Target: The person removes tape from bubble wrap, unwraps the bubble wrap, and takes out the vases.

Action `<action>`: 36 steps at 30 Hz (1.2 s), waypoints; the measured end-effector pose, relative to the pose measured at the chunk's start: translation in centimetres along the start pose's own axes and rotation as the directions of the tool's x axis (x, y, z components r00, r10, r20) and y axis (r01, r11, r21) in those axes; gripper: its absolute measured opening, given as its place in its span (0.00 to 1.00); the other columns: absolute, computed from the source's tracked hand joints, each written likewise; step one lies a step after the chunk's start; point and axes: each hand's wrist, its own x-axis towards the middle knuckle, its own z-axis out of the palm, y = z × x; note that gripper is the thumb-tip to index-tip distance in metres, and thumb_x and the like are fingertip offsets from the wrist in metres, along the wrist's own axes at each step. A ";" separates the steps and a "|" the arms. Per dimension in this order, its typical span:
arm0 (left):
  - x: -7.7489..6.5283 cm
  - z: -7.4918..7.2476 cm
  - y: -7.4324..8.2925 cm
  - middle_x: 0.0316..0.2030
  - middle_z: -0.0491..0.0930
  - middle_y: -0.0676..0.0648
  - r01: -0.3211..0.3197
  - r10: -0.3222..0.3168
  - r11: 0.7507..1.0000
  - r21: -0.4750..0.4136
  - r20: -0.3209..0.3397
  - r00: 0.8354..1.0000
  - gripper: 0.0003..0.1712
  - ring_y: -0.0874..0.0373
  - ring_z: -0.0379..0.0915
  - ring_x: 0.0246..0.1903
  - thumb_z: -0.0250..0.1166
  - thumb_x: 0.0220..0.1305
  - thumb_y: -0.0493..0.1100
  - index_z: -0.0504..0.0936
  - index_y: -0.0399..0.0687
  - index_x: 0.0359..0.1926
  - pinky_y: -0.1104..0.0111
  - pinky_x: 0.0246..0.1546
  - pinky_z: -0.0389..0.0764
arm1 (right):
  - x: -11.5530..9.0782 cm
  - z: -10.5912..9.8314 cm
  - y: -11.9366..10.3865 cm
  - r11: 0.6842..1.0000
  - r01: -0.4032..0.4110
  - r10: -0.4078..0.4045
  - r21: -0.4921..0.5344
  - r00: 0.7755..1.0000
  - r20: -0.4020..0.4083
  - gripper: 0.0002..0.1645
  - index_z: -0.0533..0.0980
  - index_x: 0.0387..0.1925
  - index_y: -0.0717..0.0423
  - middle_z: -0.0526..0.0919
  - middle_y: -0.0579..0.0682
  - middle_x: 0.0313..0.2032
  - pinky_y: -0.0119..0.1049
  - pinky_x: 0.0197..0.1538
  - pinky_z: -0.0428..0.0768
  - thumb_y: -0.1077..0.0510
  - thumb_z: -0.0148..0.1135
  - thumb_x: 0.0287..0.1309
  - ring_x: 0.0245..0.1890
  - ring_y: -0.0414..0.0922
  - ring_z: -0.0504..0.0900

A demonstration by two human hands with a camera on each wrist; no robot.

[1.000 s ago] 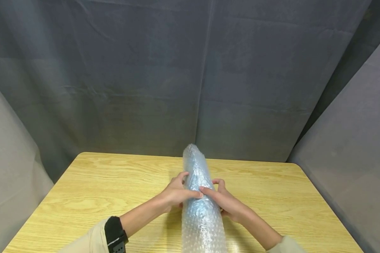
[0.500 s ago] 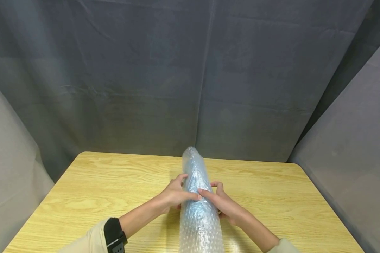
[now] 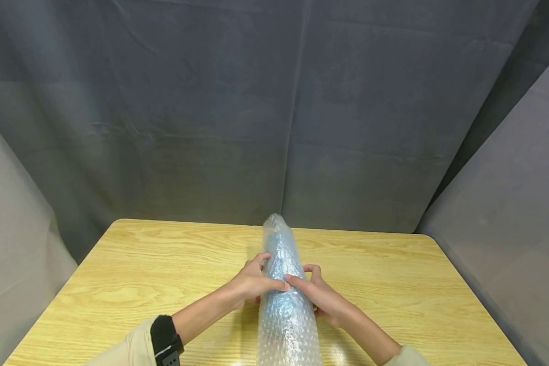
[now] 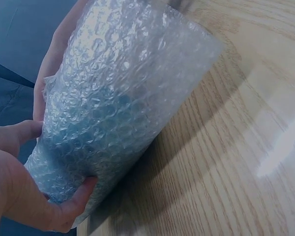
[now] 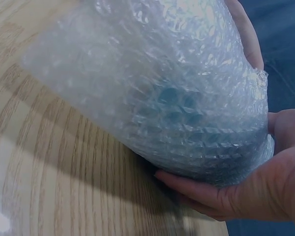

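Observation:
A long roll of bubble wrap (image 3: pixel 287 325) points away from me across the table, with something bluish showing through its layers. My left hand (image 3: pixel 254 279) grips it from the left, thumb lying on top and fingers round the side. From the right, my right hand (image 3: pixel 322 295) holds it too, its thumb close to the left one. In the left wrist view the bubble wrap (image 4: pixel 113 103) flares wide at its near end, and the left hand's fingers curl against it. In the right wrist view the right hand (image 5: pixel 255 191) cups the wrap (image 5: pixel 187 113) from below; what lies inside is blurred.
A light wood-grain table (image 3: pixel 164 264) spreads out beneath the roll. Behind it hangs a dark grey curtain (image 3: pixel 201 112), and paler cloth panels (image 3: pixel 498 213) flank the left and right sides. A black strap with a device (image 3: pixel 166 339) sits on the left wrist.
The roll and both hands have shifted slightly toward me and a little to the left. Both hands keep their hold on it.

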 end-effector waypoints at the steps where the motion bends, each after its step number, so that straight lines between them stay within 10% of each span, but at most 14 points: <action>1: 0.0 0.0 0.0 0.68 0.56 0.30 0.000 0.000 1.000 -0.001 0.001 1.000 0.55 0.31 0.68 0.57 0.78 0.51 0.43 0.57 0.41 0.75 0.41 0.40 0.82 | 0.0 0.0 0.1 1.000 -0.001 0.001 0.001 1.000 -0.003 0.47 0.44 0.66 0.55 0.75 0.66 0.48 0.50 0.37 0.83 0.36 0.59 0.65 0.41 0.55 0.82; 36: -0.1 -0.2 -0.8 0.67 0.56 0.31 0.008 -0.008 1.000 -0.021 0.024 1.000 0.56 0.32 0.68 0.56 0.78 0.52 0.45 0.56 0.43 0.75 0.41 0.41 0.81 | -0.3 0.3 0.5 1.000 -0.016 0.016 -0.025 1.000 0.004 0.49 0.43 0.67 0.54 0.77 0.64 0.46 0.49 0.36 0.84 0.31 0.57 0.64 0.38 0.54 0.83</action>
